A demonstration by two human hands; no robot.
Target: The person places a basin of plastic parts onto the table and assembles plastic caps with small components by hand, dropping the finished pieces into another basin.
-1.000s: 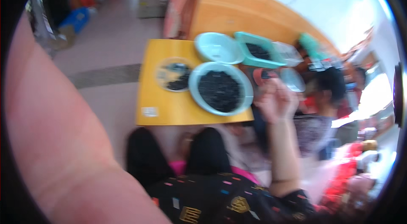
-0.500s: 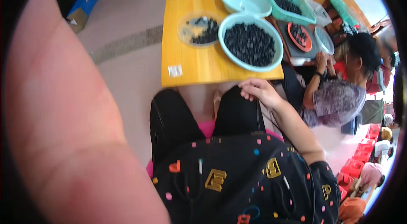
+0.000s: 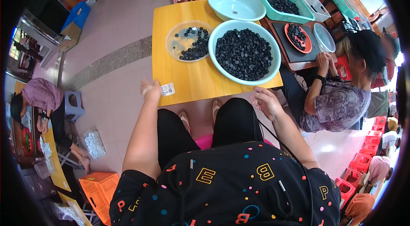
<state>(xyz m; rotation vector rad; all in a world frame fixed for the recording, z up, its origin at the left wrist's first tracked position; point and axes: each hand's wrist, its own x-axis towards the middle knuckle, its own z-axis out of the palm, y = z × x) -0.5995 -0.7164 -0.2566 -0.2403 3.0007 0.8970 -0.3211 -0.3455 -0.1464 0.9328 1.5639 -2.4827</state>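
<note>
A yellow wooden table [image 3: 175,95] stands before my knees. At its near left corner my left hand [image 3: 150,91] is closed around the edge, beside a white label [image 3: 168,89]. My right hand [image 3: 267,102] is just off the near edge, fingers loosely apart, holding nothing. Closest to it is a light-blue basin [image 3: 273,71] heaped with small round black caps [image 3: 243,53]. Left of the basin lies a shallow clear round tray [image 3: 173,51], with black caps along its right side and small bits, too tiny to name, on the left. Behind the basin is a second light-blue basin [image 3: 235,4] with no caps in it.
At the right a person [image 3: 337,93] sits by a dark mat [image 3: 294,55] with a red oval dish [image 3: 304,48] of black pieces. Green [image 3: 284,17] and white [image 3: 314,6] baskets stand behind. Another person [image 3: 40,98], a grey stool [image 3: 74,105] and an orange crate [image 3: 100,194] are at the left.
My left arm, which filled the left side close to the camera, has come down to the table's corner. My right hand has moved slightly, its fingers spreading.
</note>
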